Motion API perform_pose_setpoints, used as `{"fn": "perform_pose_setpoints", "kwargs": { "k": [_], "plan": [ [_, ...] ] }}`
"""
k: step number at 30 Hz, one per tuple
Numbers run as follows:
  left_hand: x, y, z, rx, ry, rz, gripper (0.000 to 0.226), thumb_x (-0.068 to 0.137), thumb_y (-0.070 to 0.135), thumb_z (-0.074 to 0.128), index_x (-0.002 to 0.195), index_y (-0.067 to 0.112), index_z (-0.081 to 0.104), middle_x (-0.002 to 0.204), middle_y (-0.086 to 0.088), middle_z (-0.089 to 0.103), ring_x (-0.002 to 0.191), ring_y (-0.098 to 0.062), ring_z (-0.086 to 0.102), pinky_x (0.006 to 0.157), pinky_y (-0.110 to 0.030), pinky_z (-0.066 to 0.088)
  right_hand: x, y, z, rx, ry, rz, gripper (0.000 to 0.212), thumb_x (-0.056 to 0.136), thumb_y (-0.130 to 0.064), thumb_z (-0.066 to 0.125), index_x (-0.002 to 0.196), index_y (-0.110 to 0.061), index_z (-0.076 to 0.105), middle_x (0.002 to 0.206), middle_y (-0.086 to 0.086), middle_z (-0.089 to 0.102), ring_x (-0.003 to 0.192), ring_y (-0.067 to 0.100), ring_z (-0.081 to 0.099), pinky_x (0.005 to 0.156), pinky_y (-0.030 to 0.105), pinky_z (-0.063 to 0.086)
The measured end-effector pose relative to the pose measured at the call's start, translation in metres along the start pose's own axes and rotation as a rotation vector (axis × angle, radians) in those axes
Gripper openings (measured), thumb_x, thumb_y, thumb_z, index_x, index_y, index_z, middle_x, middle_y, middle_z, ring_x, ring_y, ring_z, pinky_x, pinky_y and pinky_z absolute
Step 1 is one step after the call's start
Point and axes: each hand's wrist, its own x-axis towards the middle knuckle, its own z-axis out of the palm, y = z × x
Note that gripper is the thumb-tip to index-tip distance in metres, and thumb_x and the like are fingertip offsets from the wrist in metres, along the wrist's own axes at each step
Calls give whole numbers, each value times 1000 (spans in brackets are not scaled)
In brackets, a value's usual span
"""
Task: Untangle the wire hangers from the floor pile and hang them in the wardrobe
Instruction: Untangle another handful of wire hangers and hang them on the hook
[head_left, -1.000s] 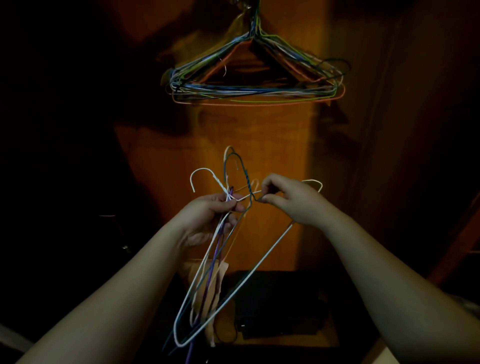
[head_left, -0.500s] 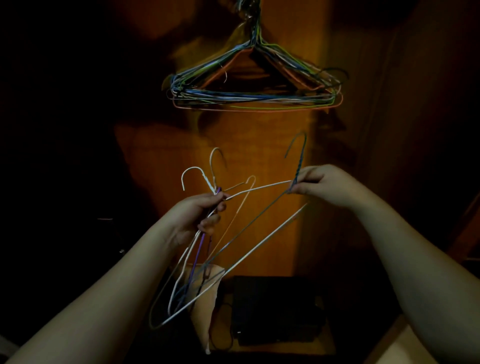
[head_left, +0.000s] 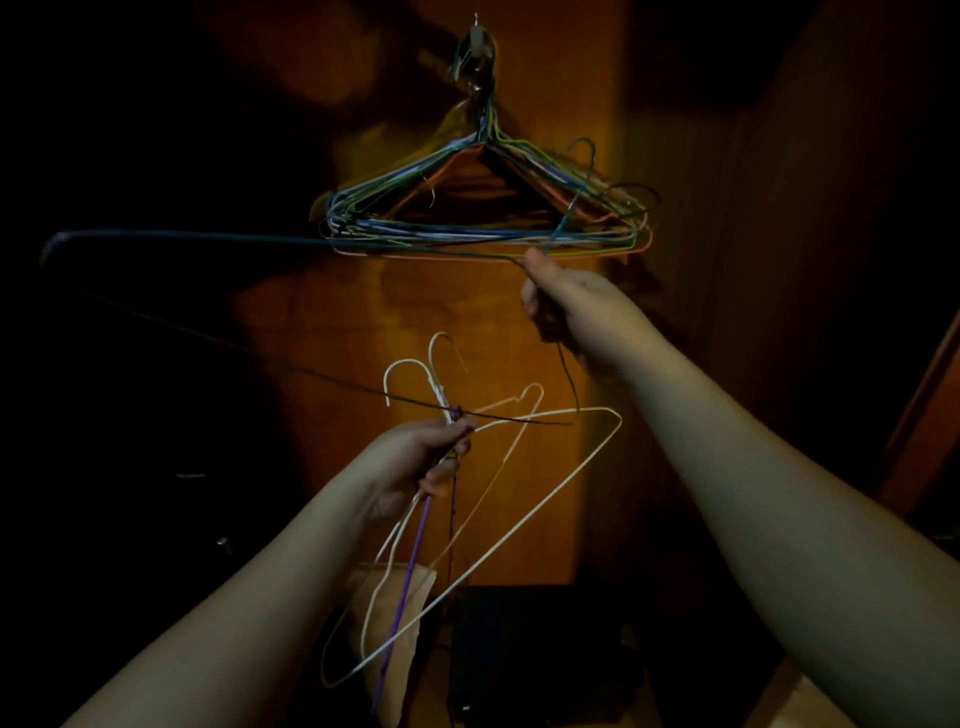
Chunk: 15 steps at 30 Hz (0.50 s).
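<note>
The right hand (head_left: 576, 306) has lifted one dark blue wire hanger (head_left: 218, 237) away from the rest. Half a second ago this hanger lay across the bundle, near the other hand; now it is raised and turned, so its long bar runs far to the left and crosses in front of the group of coloured wire hangers (head_left: 483, 228) already hanging from the metal hook (head_left: 477, 44) on the orange wooden back wall of the wardrobe (head_left: 545, 509). The fingers (head_left: 535, 262) of the right hand pinch the wire near its neck. Its dark lower wire (head_left: 311, 371) crosses in front of the bundle, and I cannot tell if they touch.

The left hand (head_left: 421, 457) grips a bundle of white, cream and purple wire hangers (head_left: 498, 545) by their necks, fingers curled around them; it has stayed low and nearly in place.

I judge that one hanger is almost free and the next step is to put its hook (head_left: 576, 161) over the metal hook. Several hangers wait for separating.
</note>
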Motion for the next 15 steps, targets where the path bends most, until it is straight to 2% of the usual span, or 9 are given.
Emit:
{"fn": "perform_pose_setpoints", "kwargs": {
  "k": [3, 7, 10, 12, 15],
  "plan": [
    [1, 2, 3, 2, 13, 12, 23, 94, 16, 55, 113, 4, 56, 70, -3, 53, 36, -8, 35, 34, -17, 24, 14, -9, -7, 5, 26, -33, 45, 98, -48, 44, 68, -17, 58, 57, -3, 39, 49, 6, 37, 50, 20, 29],
    [3, 11, -1, 11, 9, -16, 26, 89, 18, 56, 112, 5, 55, 71, -3, 53, 36, -8, 37, 33, -18, 27, 31, -9, -20, -38, 33, -63, 37, 99, -50, 45, 77, -22, 57, 56, -4, 36, 50, 10, 31, 52, 25, 24],
    [2, 20, 0, 46, 16, -42, 20, 97, 17, 50, 113, 5, 55, 72, -2, 53, 39, -7, 38, 34, -20, 29, 42, -14, -26, -149, 106, -67, 38, 97, -51, 47, 75, -23, 57, 58, -5, 41, 53, 11, 36, 54, 26, 28],
    [1, 27, 2, 87, 18, -54, 19, 100, 17, 46, 113, 5, 54, 71, -1, 52, 41, -7, 39, 35, -19, 29, 53, -23, -32, -247, 166, -87, 38, 98, -50, 47, 75, -23, 58, 62, -5, 46, 55, 8, 41, 55, 22, 33],
    [1, 37, 5, 100, 29, -78, 21, 101, 18, 44, 115, 6, 54, 69, 1, 52, 42, -6, 39, 36, -18, 31, 73, -39, -41, -359, 211, -91, 39, 100, -48, 43, 83, -18, 61, 67, -3, 51, 61, 9, 46, 58, 21, 35]
  ]
}}
